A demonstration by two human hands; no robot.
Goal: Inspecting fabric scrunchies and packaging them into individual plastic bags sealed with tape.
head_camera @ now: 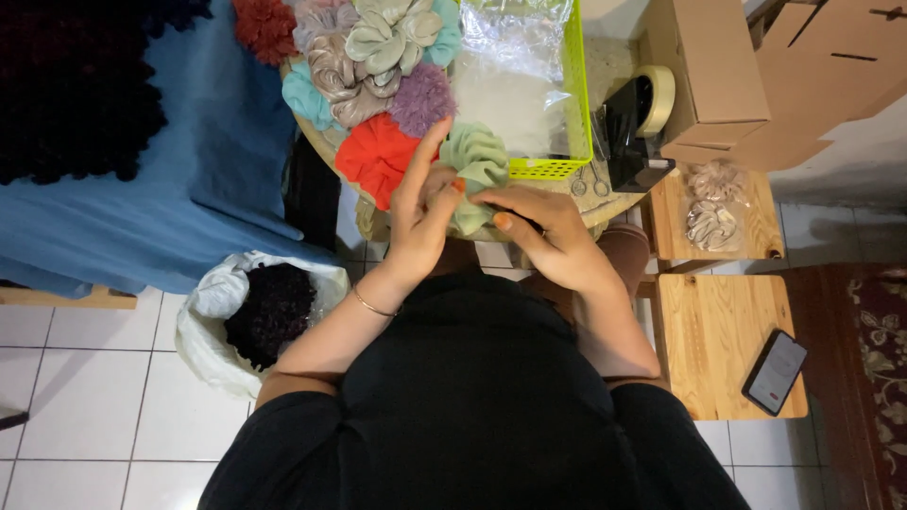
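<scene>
Holding: both hands meet on a pale green scrunchie [477, 170] at the near edge of a small round table [605, 206].
Left hand [420, 217]: fingers curled onto the left side of the green scrunchie, forefinger pointing up; a thin bracelet [373, 306] circles the wrist.
Right hand [548, 236]: fingers closed, pinching the scrunchie's lower edge from the right.
Beside it: a red scrunchie [378, 156] touches its left side; a purple scrunchie [422, 97] sits just behind.
Further back: a pile of scrunchies [354, 47] in grey, beige, teal and dark red.
Right of the pile: a lime-green basket [574, 85] with clear plastic bags [515, 66].
Table's right edge: scissors [590, 179] and a roll of tape [658, 94].
Floor, left: a white bag [203, 326] of dark scrunchies.
Stool, right: a phone [775, 371].
</scene>
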